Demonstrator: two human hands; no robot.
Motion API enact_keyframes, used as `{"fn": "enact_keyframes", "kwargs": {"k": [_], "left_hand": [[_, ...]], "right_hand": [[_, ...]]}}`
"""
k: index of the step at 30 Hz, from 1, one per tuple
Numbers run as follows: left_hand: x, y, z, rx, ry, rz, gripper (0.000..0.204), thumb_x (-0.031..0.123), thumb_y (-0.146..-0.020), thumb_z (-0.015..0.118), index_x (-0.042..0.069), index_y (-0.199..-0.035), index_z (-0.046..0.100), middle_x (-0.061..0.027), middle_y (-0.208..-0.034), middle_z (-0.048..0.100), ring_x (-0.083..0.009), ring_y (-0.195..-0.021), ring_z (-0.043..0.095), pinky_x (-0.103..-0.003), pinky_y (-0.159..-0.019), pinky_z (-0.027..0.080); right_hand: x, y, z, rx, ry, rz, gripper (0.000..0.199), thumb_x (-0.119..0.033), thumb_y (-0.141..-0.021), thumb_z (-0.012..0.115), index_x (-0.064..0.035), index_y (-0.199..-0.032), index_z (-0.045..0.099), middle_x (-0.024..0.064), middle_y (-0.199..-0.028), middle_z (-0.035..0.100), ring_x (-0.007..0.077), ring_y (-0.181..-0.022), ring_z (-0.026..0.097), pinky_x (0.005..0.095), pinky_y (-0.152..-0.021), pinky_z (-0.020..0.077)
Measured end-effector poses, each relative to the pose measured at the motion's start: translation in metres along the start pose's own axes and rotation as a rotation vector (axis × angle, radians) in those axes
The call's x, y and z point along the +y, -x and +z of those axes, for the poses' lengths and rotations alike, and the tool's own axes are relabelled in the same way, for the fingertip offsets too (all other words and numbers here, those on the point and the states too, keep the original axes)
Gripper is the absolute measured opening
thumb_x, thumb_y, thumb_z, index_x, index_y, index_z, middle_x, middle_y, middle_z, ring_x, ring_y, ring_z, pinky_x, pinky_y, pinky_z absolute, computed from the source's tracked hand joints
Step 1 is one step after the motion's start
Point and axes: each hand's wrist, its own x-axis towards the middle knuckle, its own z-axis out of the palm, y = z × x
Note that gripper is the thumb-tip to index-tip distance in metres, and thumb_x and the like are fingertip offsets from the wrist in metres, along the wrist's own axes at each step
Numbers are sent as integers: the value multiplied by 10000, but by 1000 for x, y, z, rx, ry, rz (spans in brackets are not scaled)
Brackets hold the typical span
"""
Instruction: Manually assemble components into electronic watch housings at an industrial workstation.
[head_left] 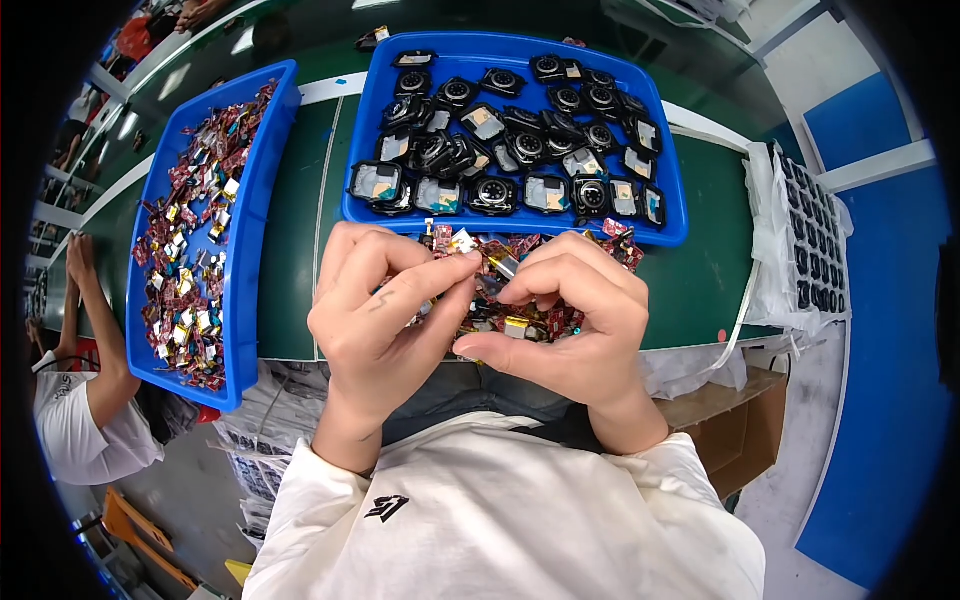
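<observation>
My left hand [375, 305] is closed in a pinch, thumb and forefinger meeting around something too small to make out. Close beside it is my right hand [575, 310], its fingers curled and its thumb held apart from them; no held piece shows in that gap. A silvery piece [505, 266] shows between the two hands, though whether either touches it I cannot tell. Below and behind my fingers lies a heap of small red circuit boards [535, 325] with yellow and silver parts, partly hidden by the hands.
Beyond my hands, a blue tray [678, 215] holds many black smartwatch cases [493, 194]. Another blue tray [248, 300], at left, carries more small boards. Stacked black parts [815, 240] stand right of the green table [715, 270], above a cardboard box [745, 425]. A co-worker's arm [105, 320] is far left.
</observation>
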Motion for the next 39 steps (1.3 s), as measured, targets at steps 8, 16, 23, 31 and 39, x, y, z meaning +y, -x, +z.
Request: {"fn": "enact_keyframes", "kwargs": {"k": [8, 16, 23, 31, 39], "left_hand": [[2, -3, 1, -18, -36, 47, 254, -19, -570, 758, 89, -789, 688, -15, -789, 634, -188, -716, 543, -281, -588, 415], [1, 2, -2, -124, 123, -55, 181, -6, -641, 741, 60, -797, 677, -36, -753, 653, -172, -664, 552, -275, -602, 433], [-1, 4, -9, -301, 494, -417, 139, -7, -712, 737, 2, -843, 690, -50, -730, 654, -115, -656, 549, -243, -611, 424], [3, 10, -10, -274, 845, -624, 61, -46, -776, 713, -37, -827, 679, -86, -814, 658, -118, -754, 589, -241, -676, 450], [1, 16, -9, -304, 1114, -664, 43, -28, -812, 690, -40, -840, 660, -82, -829, 633, -121, -756, 587, -233, -679, 455]], "right_hand": [[-2, 1, -2, 87, -24, 171, 200, -98, -667, 822, -22, -723, 646, 19, -653, 584, 79, -544, 483, 206, -466, 363], [5, 2, -8, 20, -108, 204, 93, -39, -747, 756, -20, -822, 705, 29, -682, 619, 54, -526, 477, 204, -455, 343], [8, 4, -10, -37, -255, 238, 88, 12, -758, 742, -9, -833, 702, 52, -763, 657, 28, -528, 462, 184, -456, 315], [11, 11, -8, -162, -802, 404, 70, -12, -815, 719, 36, -818, 668, 83, -791, 657, 47, -652, 547, 169, -548, 417], [12, 9, -14, -132, -665, 476, 60, -4, -820, 698, 30, -821, 648, 73, -830, 632, 78, -690, 571, 204, -585, 449]]}}
